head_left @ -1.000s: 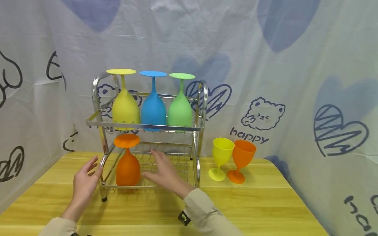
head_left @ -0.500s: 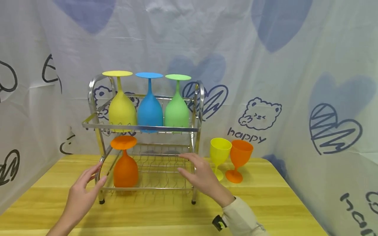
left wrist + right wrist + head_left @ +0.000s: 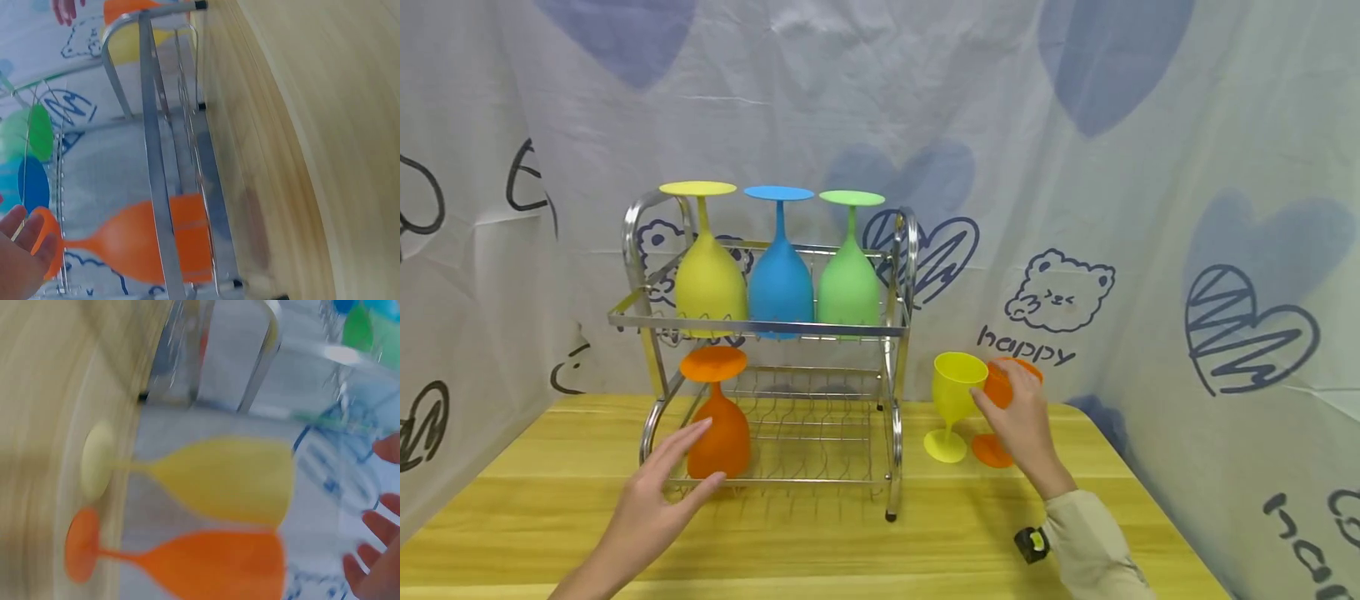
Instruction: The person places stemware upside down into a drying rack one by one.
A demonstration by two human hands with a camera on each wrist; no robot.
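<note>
left hand (image 3: 651, 510), right hand (image 3: 1024, 421) moved nearer orange goblets (image 3: 721, 437)

on the wood-grain table (image 3: 820, 546) stand a metal rack (image 3: 760, 325), a yellow goblet (image 3: 956, 393) and an orange goblet (image 3: 219, 564).

Beige sleeve (image 3: 1093, 542) is covering the right arm (image 3: 1049, 475), small black block (image 3: 1026, 547) is jutting out beside its cuff (image 3: 1063, 502), yellow-green mark (image 3: 1038, 541) is showing on the block, left wrist (image 3: 593, 571) is showing bare.
</note>
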